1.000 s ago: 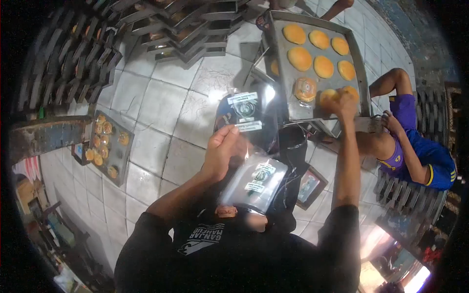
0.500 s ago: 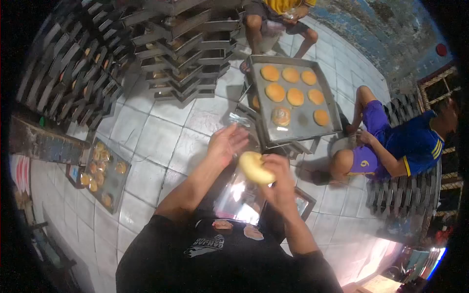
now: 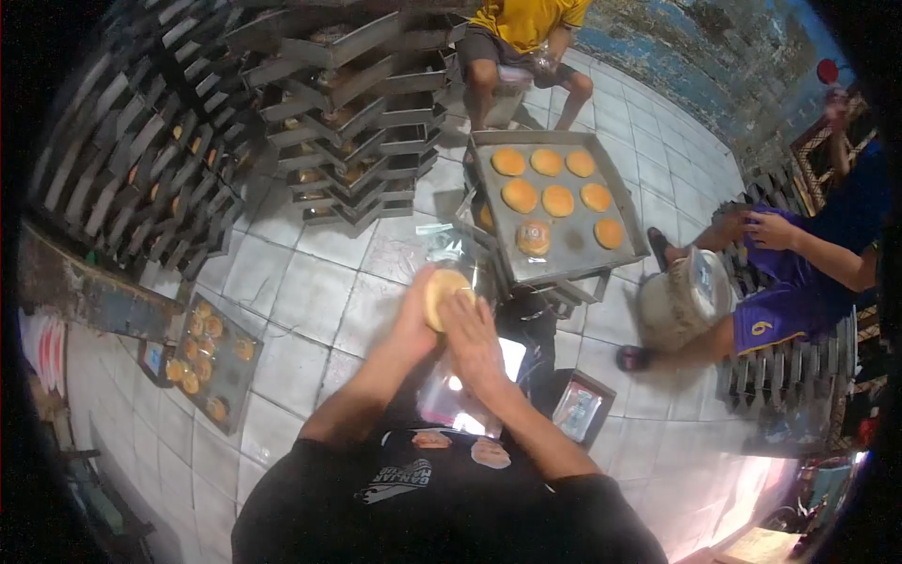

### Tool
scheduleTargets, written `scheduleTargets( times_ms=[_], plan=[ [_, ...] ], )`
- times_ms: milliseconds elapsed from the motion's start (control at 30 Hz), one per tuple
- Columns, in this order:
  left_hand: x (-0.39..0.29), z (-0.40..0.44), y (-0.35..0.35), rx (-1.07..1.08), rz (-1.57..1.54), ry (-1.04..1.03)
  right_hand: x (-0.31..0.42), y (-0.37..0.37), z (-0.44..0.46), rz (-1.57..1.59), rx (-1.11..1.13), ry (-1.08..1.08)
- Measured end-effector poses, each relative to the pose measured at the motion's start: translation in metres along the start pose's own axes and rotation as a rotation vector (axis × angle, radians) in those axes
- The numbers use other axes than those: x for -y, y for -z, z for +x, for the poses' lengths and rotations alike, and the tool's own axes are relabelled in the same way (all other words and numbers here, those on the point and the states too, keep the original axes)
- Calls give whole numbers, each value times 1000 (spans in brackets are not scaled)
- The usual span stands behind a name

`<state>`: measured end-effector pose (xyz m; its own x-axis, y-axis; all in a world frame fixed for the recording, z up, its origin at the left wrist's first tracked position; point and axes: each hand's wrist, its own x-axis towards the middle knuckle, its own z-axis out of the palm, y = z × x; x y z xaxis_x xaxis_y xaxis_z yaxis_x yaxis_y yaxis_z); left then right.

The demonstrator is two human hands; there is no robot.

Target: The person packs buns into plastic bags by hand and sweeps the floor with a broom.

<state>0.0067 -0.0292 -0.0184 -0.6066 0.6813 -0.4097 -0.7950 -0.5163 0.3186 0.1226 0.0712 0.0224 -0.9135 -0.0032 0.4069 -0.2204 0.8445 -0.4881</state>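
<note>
Between my two hands is a round golden bun [image 3: 445,293]. My left hand [image 3: 413,315] cups it from the left, and the fingers of my right hand [image 3: 473,338] press on its lower right side. A clear plastic bag [image 3: 455,246] shows just beyond the bun; whether my left hand grips it is hidden. More clear bags [image 3: 446,399] lie in my lap, below my hands. Ahead to the right, a metal tray [image 3: 568,258] bears several unwrapped buns [image 3: 558,200] and one wrapped bun [image 3: 533,239] near its front left.
Stacked metal trays [image 3: 352,122] rise at the back left. Another tray [image 3: 228,399] with wrapped buns lies on the floor at left. A person in yellow [image 3: 526,23] sits behind the bun tray. A person in purple shorts [image 3: 766,282] is at right, beside a bucket [image 3: 681,301].
The bun has moved left and up into my left hand, and my right hand has followed it. The person at right has shifted, showing the bucket.
</note>
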Motion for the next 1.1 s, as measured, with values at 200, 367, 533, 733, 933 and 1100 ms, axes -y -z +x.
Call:
scheduleTargets(
  times_ms=[200,367,533,733,933,1100],
  plan=[
    [-6,-26,-44,75,184,-153,-7,29,26,21,-132,70],
    [40,10,-36,-85,154,-360,-21,34,30,-59,-41,30],
    [13,6,-47,167,-170,-217,-10,41,40,-8,-81,65],
    [13,9,-56,-89,-150,-189,-11,51,62,60,-7,107],
    [-3,13,-46,-24,-176,-41,-1,46,36,325,132,-87],
    [-30,20,-18,-61,-123,-189,1,59,13,888,361,-344]
  ],
)
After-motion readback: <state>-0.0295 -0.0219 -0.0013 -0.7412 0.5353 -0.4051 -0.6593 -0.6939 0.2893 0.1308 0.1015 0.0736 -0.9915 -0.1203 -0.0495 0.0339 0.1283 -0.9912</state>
